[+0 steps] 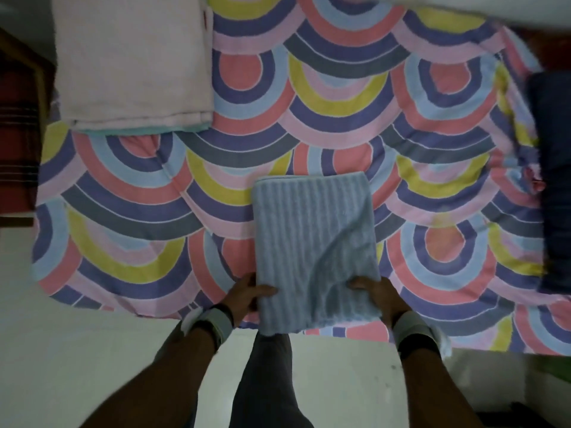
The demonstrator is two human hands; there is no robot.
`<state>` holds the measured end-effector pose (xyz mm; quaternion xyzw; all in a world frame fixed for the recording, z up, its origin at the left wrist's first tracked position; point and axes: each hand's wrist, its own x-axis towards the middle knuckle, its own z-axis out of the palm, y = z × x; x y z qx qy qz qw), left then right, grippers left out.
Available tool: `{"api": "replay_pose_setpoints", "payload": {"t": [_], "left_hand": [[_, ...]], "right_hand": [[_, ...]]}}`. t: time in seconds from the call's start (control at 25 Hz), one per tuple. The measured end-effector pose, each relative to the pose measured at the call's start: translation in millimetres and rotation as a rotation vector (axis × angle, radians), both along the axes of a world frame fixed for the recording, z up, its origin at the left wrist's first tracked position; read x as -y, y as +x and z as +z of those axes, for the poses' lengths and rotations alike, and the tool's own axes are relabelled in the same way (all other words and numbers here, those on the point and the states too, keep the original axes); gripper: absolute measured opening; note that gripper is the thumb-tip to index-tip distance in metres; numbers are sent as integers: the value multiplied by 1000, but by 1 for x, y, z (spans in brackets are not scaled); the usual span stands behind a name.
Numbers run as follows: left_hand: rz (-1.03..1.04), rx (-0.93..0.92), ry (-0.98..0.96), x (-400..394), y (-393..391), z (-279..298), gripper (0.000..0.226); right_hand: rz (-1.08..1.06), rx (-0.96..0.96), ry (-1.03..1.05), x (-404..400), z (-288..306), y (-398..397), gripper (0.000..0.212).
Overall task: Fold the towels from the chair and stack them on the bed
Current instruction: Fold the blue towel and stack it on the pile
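Observation:
A light blue ribbed towel [312,242], folded into a narrow rectangle, lies on the bed [432,149] with its near end hanging over the bed's front edge. My left hand [247,293] grips the towel's near left edge. My right hand [375,291] grips its near right edge, where the cloth is rumpled. A folded pale pink towel [133,60] lies flat at the far left of the bed, on top of a teal one whose edge just shows [173,128].
The bed has a cover of coloured arches. A dark blue cloth [553,180] lies along the bed's right side. A dark wooden piece with red checked fabric [18,134] stands at the left. The pale floor [92,350] and my legs are below.

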<state>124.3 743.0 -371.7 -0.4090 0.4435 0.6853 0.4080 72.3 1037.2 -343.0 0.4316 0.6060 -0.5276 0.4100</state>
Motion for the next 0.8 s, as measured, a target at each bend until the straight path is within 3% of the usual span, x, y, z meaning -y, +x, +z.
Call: {"api": "replay_pose_setpoints", "payload": {"t": [0.12,0.24,0.32,0.44,0.48,0.56,0.6,0.8], "left_hand": [[103,16,145,36,-36,49,38],[206,-129,122,99,-85,112,16],[226,-268,39,141,-126,155,24],[259,-468,35,217,-195,195,16],[273,-523,43,247,-217,203,25],[278,-586,41,298,-255,211,60],[286,-623,43,329,-275,207,67],[292,-633,22,424,-315,134,58]], "right_hand": [[-100,-140,-184,25,57,-17,35],[-178,-353,-293,82,109,-53,40],[-142,-477,-302,130,138,-93,39],[-51,-657,-322,209,166,-165,40],[-33,-719,-345,238,172,-190,44],[-18,-831,-393,282,179,-234,51],[-16,-862,-431,310,174,-258,53],[-42,-727,-349,401,99,-318,49]]}}
